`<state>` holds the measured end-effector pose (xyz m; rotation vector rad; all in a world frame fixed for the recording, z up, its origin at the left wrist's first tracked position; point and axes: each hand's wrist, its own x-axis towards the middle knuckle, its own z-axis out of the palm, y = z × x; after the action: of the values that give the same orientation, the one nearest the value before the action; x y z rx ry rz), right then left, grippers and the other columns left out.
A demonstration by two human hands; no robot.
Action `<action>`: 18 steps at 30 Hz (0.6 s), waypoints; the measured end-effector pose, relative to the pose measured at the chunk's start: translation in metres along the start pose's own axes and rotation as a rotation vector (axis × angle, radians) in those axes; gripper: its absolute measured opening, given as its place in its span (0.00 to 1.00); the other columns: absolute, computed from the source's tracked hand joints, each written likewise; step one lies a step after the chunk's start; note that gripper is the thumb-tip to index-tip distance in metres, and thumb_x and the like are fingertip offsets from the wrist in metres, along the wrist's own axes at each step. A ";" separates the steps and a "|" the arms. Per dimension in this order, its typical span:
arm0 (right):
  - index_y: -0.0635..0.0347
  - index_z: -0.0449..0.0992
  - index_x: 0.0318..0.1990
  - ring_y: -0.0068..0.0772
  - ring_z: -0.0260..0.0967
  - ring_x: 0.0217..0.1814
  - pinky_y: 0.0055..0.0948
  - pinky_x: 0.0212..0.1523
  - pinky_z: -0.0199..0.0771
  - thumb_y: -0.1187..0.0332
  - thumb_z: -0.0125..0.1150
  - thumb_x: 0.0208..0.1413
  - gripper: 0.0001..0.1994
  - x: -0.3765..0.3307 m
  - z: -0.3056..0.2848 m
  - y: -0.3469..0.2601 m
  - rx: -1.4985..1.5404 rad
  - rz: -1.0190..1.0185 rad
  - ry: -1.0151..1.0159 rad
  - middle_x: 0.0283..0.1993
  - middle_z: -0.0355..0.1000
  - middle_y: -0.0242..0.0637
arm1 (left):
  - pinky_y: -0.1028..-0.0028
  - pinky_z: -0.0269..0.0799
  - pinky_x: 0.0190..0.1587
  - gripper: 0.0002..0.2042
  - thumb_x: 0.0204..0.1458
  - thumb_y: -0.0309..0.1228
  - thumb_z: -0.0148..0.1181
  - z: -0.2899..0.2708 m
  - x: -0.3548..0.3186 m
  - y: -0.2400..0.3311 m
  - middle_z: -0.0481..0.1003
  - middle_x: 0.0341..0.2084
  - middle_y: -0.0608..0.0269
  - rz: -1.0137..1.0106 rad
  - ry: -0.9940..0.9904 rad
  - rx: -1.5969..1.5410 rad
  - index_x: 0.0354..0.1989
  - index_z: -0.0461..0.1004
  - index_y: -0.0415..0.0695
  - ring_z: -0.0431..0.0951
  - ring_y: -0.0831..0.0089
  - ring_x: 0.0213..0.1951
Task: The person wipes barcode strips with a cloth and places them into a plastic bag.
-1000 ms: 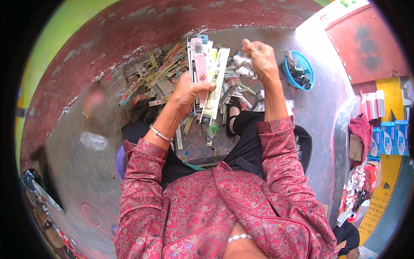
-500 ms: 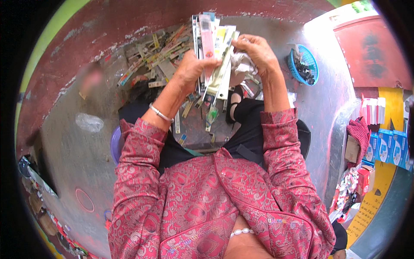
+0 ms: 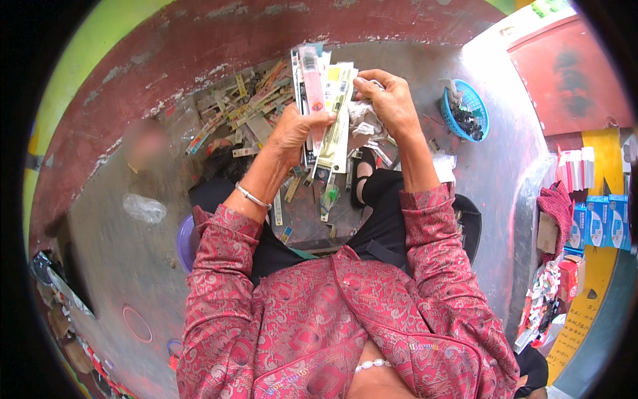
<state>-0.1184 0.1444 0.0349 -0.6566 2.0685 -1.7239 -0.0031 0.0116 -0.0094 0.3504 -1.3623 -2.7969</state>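
Note:
My left hand (image 3: 290,135) is closed around a fanned bundle of long, thin plastic sleeves (image 3: 337,126), its thumb pressed across their front. Pink, yellow, white and black show on the sleeves, which stand upright. Just to the right of them, my right hand (image 3: 392,103) grips a crumpled white cloth (image 3: 363,120) under its fingers. Its thumb and forefinger come together beside the bundle's upper right edge; whether they touch a sleeve I cannot tell. On the floor beyond lies a loose heap of similar long strips (image 3: 256,100), partly hidden by my left hand.
A blue plastic basket (image 3: 484,103) with dark scraps stands on the floor at the right. Clear plastic (image 3: 144,208) lies to the left, near a purple seat edge (image 3: 185,243). Blue boxes (image 3: 597,223) and a red box (image 3: 570,278) line the right side. The reddish wall (image 3: 199,46) bounds the back.
The bundle and both hands sit slightly lower in the picture. My right hand's fingers have shifted from over the bundle's right edge to beside it. Both hands keep their holds.

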 end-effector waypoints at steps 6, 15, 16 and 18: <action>0.46 0.75 0.43 0.28 0.70 0.27 0.23 0.30 0.70 0.76 0.56 0.42 0.17 -0.013 -0.003 -0.007 -0.753 -0.653 -0.016 0.36 0.69 0.33 | 0.72 0.76 0.33 0.15 0.43 0.24 0.58 0.004 0.001 0.002 0.73 0.30 0.60 0.020 0.047 -0.064 0.41 0.67 0.37 0.76 0.72 0.28; 0.48 0.75 0.30 0.30 0.70 0.27 0.26 0.24 0.70 0.73 0.59 0.36 0.10 -0.017 0.005 -0.004 -0.869 -0.905 0.157 0.34 0.68 0.29 | 0.75 0.76 0.30 0.18 0.48 0.31 0.56 -0.002 -0.006 0.011 0.73 0.31 0.56 -0.102 -0.074 -0.188 0.46 0.64 0.37 0.76 0.73 0.28; 0.49 0.75 0.29 0.30 0.70 0.25 0.26 0.23 0.70 0.73 0.60 0.37 0.08 -0.015 0.000 -0.006 -0.824 -0.872 0.167 0.35 0.68 0.30 | 0.79 0.75 0.29 0.18 0.50 0.33 0.55 -0.001 -0.007 0.016 0.73 0.31 0.55 -0.098 -0.083 -0.227 0.46 0.63 0.37 0.75 0.75 0.27; 0.52 0.75 0.30 0.27 0.69 0.24 0.23 0.24 0.69 0.73 0.60 0.41 0.06 -0.015 -0.004 -0.007 -0.623 -0.758 0.197 0.34 0.67 0.29 | 0.80 0.75 0.29 0.18 0.48 0.33 0.57 -0.001 -0.008 0.017 0.73 0.30 0.55 -0.049 -0.033 -0.140 0.45 0.64 0.38 0.75 0.77 0.27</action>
<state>-0.1077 0.1549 0.0422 -1.6928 2.7455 -1.4684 0.0040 0.0011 0.0044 0.3409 -1.1707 -2.9296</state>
